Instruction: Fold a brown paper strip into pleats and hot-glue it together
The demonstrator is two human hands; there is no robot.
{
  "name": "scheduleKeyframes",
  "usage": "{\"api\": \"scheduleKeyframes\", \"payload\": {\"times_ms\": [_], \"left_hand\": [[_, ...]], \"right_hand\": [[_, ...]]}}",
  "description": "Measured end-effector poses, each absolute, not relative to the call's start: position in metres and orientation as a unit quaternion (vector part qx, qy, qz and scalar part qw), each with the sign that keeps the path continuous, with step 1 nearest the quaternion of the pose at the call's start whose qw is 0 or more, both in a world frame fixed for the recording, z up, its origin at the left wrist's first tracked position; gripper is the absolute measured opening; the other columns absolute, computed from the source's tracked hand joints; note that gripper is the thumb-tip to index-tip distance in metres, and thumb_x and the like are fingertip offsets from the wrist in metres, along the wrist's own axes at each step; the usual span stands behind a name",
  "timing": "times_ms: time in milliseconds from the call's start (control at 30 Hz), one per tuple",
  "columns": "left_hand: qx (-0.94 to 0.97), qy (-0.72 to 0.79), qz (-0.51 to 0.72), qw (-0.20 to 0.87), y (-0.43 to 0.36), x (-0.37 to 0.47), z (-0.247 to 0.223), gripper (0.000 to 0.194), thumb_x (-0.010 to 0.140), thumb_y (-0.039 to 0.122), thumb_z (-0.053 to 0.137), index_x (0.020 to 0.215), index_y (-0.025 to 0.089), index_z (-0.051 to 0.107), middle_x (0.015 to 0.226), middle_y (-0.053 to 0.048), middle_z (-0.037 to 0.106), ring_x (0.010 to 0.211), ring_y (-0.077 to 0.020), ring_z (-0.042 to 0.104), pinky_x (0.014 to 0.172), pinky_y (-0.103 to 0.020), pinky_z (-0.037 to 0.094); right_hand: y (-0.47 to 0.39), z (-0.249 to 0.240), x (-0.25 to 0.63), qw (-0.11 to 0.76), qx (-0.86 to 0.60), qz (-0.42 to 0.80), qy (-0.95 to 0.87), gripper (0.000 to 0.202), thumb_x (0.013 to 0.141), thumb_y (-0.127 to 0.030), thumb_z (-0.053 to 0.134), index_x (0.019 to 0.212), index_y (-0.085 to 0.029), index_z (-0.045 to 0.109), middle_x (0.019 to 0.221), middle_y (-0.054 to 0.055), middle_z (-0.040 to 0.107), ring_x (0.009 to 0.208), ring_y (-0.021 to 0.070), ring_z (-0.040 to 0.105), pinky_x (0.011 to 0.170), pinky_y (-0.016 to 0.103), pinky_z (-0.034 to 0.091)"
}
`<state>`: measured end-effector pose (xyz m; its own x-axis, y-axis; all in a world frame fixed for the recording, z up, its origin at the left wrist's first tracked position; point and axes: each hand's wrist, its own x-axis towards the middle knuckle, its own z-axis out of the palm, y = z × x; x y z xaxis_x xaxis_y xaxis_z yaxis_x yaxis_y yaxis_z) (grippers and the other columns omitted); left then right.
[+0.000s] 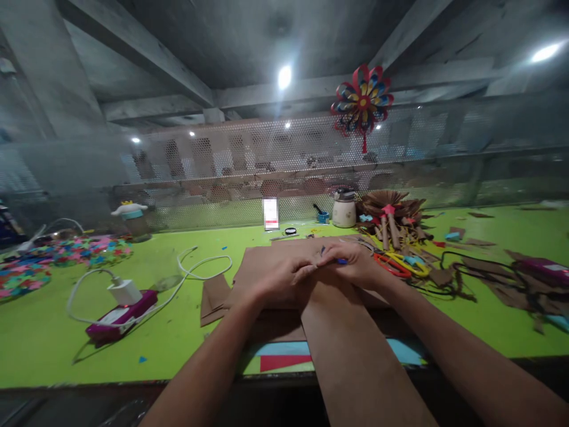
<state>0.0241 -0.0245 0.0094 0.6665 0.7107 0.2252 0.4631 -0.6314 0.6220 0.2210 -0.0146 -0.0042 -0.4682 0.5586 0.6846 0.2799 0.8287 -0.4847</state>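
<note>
A long brown paper strip (351, 350) runs from the bottom of the view up to both hands. My left hand (284, 276) is closed on the left side of its far end. Across from it, nearly touching, my right hand (353, 261) pinches the same end, with something small and blue showing at its fingers. Beneath the hands lie brown paper sheets (258, 267), with a folded brown piece (214, 296) at their left. Light blue paper (282, 349) and red paper (284, 362) stick out near the table edge.
Scissors with red handles (391, 265) and yellow ones (411, 264) lie right of my right hand, by brown scraps and black cords. A purple power strip (120, 320) with a white cable is left. Behind stand a jar (344, 210) and a phone (271, 213).
</note>
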Motion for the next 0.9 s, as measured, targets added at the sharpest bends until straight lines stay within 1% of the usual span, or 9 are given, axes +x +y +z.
{"api": "scheduleKeyframes", "payload": {"times_ms": [133, 233, 300, 333, 400, 467, 533, 700, 900], "left_hand": [[0.868, 0.359, 0.228, 0.258, -0.02, 0.026, 0.005, 0.036, 0.085, 0.039, 0.036, 0.082, 0.011, 0.059, 0.074, -0.001, 0.055, 0.066, -0.0109, 0.045, 0.061, -0.021, 0.038], [0.861, 0.373, 0.237, 0.253, -0.017, 0.026, 0.0, 0.034, 0.083, 0.038, 0.039, 0.082, 0.011, 0.06, 0.071, -0.001, 0.055, 0.064, -0.0111, 0.046, 0.058, -0.021, 0.038], [0.859, 0.374, 0.247, 0.248, -0.016, 0.026, -0.002, 0.033, 0.083, 0.038, 0.039, 0.084, 0.012, 0.06, 0.074, -0.001, 0.057, 0.067, -0.0118, 0.048, 0.059, -0.021, 0.038], [0.858, 0.374, 0.252, 0.246, -0.017, 0.026, -0.003, 0.032, 0.084, 0.037, 0.039, 0.085, 0.013, 0.06, 0.076, -0.002, 0.059, 0.069, -0.0123, 0.05, 0.061, -0.021, 0.039], [0.858, 0.374, 0.259, 0.24, -0.018, 0.027, -0.003, 0.031, 0.084, 0.035, 0.039, 0.088, 0.014, 0.06, 0.08, -0.003, 0.06, 0.073, -0.0133, 0.051, 0.063, -0.022, 0.04], [0.859, 0.377, 0.261, 0.229, -0.019, 0.028, -0.002, 0.029, 0.083, 0.034, 0.04, 0.086, 0.013, 0.061, 0.08, -0.003, 0.061, 0.075, -0.0141, 0.053, 0.064, -0.022, 0.04], [0.861, 0.377, 0.264, 0.218, -0.021, 0.029, -0.001, 0.029, 0.083, 0.034, 0.04, 0.083, 0.014, 0.061, 0.079, -0.003, 0.062, 0.075, -0.0143, 0.053, 0.065, -0.022, 0.04], [0.861, 0.368, 0.287, 0.2, -0.023, 0.032, 0.0, 0.024, 0.081, 0.029, 0.043, 0.082, 0.014, 0.061, 0.08, -0.002, 0.063, 0.074, -0.013, 0.053, 0.066, -0.021, 0.04], [0.866, 0.338, 0.277, 0.243, -0.025, 0.029, 0.006, 0.027, 0.083, 0.03, 0.041, 0.09, 0.013, 0.062, 0.085, -0.002, 0.064, 0.077, -0.0129, 0.054, 0.068, -0.021, 0.04]], "right_hand": [[-0.013, -0.003, 0.225, 0.438, -0.271, 0.193, -0.835, 0.019, 0.067, -0.009, 0.054, 0.077, -0.016, 0.068, 0.079, 0.005, 0.065, 0.075, 0.0149, 0.058, 0.069, 0.026, 0.045], [-0.013, -0.001, 0.229, 0.404, -0.288, 0.288, -0.819, 0.035, 0.065, -0.007, 0.051, 0.096, -0.016, 0.064, 0.088, 0.005, 0.064, 0.079, 0.0152, 0.058, 0.067, 0.024, 0.045], [-0.013, 0.001, 0.23, 0.375, -0.28, 0.347, -0.812, 0.046, 0.065, -0.009, 0.052, 0.11, -0.016, 0.057, 0.097, 0.006, 0.063, 0.083, 0.0158, 0.057, 0.067, 0.024, 0.046], [-0.013, 0.001, 0.23, 0.362, -0.279, 0.358, -0.814, 0.046, 0.066, -0.012, 0.054, 0.112, -0.017, 0.056, 0.099, 0.006, 0.062, 0.084, 0.0161, 0.057, 0.068, 0.025, 0.046], [-0.013, 0.001, 0.229, 0.346, -0.304, 0.332, -0.823, 0.037, 0.068, -0.022, 0.058, 0.104, -0.016, 0.061, 0.094, 0.005, 0.064, 0.081, 0.0161, 0.057, 0.066, 0.025, 0.045], [-0.012, 0.001, 0.227, 0.342, -0.343, 0.281, -0.829, 0.027, 0.07, -0.032, 0.059, 0.089, -0.014, 0.066, 0.081, 0.004, 0.065, 0.071, 0.015, 0.057, 0.06, 0.024, 0.044], [-0.012, 0.0, 0.226, 0.343, -0.357, 0.26, -0.829, 0.028, 0.071, -0.037, 0.058, 0.079, -0.012, 0.068, 0.07, 0.004, 0.065, 0.064, 0.014, 0.056, 0.055, 0.022, 0.042], [-0.012, 0.0, 0.229, 0.349, -0.316, 0.325, -0.821, 0.029, 0.073, -0.038, 0.057, 0.076, -0.012, 0.068, 0.07, 0.005, 0.068, 0.063, 0.0145, 0.059, 0.056, 0.023, 0.045], [-0.008, -0.002, 0.232, 0.385, -0.317, 0.278, -0.821, 0.022, 0.07, -0.033, 0.061, 0.079, -0.014, 0.069, 0.07, 0.004, 0.067, 0.063, 0.0137, 0.059, 0.055, 0.021, 0.044]]}}
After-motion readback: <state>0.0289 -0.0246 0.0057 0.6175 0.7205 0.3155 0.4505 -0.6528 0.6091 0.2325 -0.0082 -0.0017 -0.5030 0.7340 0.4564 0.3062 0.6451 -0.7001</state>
